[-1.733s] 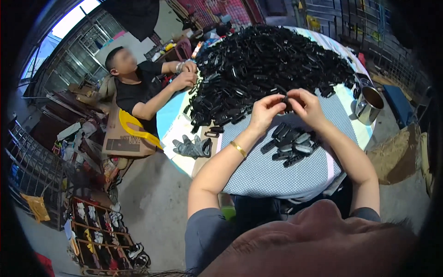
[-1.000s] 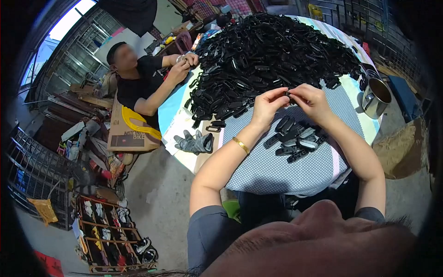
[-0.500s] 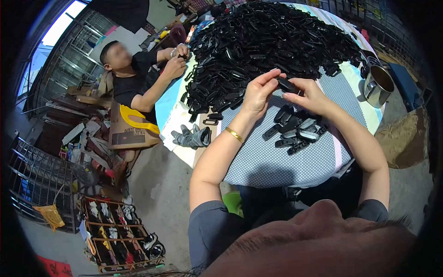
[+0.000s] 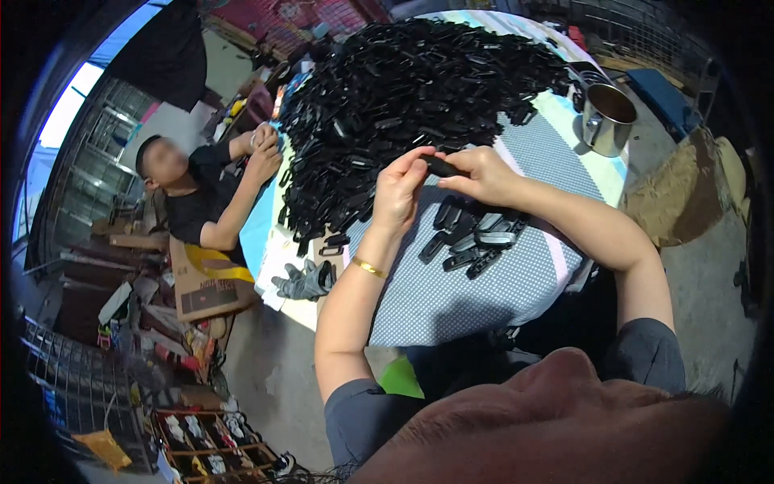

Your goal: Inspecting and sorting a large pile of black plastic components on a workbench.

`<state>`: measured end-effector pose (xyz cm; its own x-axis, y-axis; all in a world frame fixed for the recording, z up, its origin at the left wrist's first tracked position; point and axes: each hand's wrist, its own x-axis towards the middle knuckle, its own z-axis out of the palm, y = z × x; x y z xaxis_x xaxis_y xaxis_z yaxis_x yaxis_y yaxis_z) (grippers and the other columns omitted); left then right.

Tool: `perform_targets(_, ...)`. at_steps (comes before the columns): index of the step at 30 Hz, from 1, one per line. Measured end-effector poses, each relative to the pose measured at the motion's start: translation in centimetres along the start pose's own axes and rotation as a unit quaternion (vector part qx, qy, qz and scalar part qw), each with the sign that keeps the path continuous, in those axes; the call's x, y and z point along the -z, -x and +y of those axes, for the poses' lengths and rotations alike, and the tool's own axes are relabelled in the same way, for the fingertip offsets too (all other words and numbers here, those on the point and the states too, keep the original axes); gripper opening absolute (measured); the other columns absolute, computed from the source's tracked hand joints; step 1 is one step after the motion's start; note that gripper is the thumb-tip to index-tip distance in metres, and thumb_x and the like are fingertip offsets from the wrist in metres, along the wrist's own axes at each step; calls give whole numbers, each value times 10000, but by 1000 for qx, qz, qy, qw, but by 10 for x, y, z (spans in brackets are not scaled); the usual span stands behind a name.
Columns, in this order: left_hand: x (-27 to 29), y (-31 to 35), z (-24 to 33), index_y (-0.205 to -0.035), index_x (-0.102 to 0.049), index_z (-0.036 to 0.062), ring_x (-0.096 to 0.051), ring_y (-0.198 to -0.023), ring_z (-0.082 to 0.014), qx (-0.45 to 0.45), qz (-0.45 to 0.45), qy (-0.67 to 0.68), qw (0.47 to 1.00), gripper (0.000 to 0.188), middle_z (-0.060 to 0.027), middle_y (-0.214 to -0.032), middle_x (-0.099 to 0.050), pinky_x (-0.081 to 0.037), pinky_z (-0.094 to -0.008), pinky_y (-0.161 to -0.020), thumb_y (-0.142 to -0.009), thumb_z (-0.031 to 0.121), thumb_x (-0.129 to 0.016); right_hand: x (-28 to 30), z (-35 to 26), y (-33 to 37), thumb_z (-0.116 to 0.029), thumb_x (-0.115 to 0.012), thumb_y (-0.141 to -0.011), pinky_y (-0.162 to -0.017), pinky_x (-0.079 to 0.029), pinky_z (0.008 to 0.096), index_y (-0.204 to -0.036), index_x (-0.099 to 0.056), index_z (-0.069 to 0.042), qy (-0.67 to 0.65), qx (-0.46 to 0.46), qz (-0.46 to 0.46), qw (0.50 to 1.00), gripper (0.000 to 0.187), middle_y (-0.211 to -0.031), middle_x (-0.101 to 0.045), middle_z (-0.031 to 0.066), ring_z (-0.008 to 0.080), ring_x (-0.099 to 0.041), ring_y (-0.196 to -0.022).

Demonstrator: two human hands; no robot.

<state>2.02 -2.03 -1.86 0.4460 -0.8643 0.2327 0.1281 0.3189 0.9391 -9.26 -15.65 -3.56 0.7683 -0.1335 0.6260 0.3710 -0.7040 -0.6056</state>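
Note:
Between my two hands is an elongated black plastic piece, held above the near edge of a large heap. My left hand pinches its left end with thumb and fingers. On its other end my right hand is closed, thumb underneath and fingers on top. A smaller group of similar black pieces, some with a shiny side, lies on the dotted cloth just below my hands. Beyond them the big heap of black pieces covers the far part of the table. My fingers partly hide the held piece.
Left of my left forearm lies a grey glove, beside a few loose black pieces. A metal mug stands at the table's right. Across the left edge a co-worker has both hands together near the heap. A cardboard box sits below.
The whole view has swung, so table and heap sit further left in the picture. Both my hands stay on the black piece, which now lies flatter. The co-worker's hands have come closer together.

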Motion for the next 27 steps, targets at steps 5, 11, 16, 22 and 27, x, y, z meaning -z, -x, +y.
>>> perform_targets(5, 7, -5, -1, -1072, -554, -24, -594, -843, -146, -50, 57, -132, 988, 243, -90, -952, -621, -472, -254, -771, -871, 109, -523, 7, 18, -9, -209, -628, -710, -636, -461, 378, -899, -619, -21, 88, -27, -53, 994, 266, -776, -610, 160, 305, -594, -716)
perform_targets(11, 4, 0, 13, -915, -640, 2, -565, -676, -67, 34, -15, -532, 846, 189, -60, -744, -643, -450, -207, -624, -785, 138, -622, 47, 47, -18, -180, -559, -723, -783, -469, 371, -967, -633, -64, 185, -160, 67, 967, 280, -935, -625, 138, 287, -597, -878)
perform_targets(16, 7, -7, -10, -844, -649, 5, -580, -650, -124, 13, -44, -496, 867, 181, -73, -745, -642, -460, -268, -633, -786, 174, -618, 38, 48, -20, -168, -602, -723, -725, -481, 359, -918, -643, -53, 160, -113, 18, 980, 230, -870, -629, 116, 265, -605, -812)
perform_targets(22, 27, -23, -31, -1045, -554, 28, -485, -956, -312, -239, 9, -675, 698, 394, -122, -1020, -546, -411, -377, -813, -661, 26, -638, 5, 44, -12, -185, -633, -719, -762, -453, 373, -940, -619, -49, 221, -15, -31, 975, 260, -875, -583, 117, 293, -557, -888)
perform_targets(27, 24, -24, -29, -1044, -548, 21, -534, -781, -334, -202, -21, -688, 697, 405, -151, -825, -576, -428, -406, -711, -659, 65, -665, 1, 45, -14, -285, -678, -646, -722, -470, 392, -804, -622, -47, 242, -47, -8, 969, 291, -829, -588, 130, 303, -569, -849)
